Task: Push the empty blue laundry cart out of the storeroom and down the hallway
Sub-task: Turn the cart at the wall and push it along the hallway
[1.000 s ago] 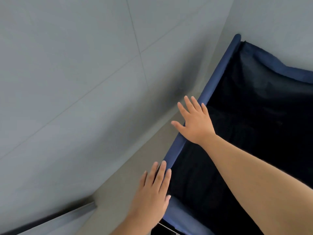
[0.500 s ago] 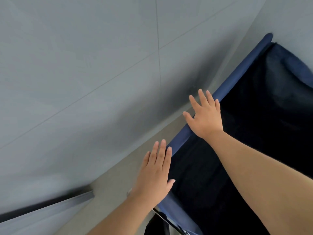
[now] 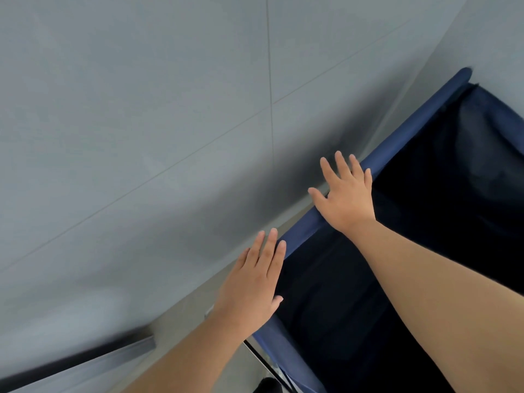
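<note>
The blue laundry cart occupies the 4 o'clock area, beside the grey tiled wall. The right hand lies flat on its rim, fingers spread, not gripping. At 6 o'clock, the left hand rests extended on the same rim, unclenched.
</note>
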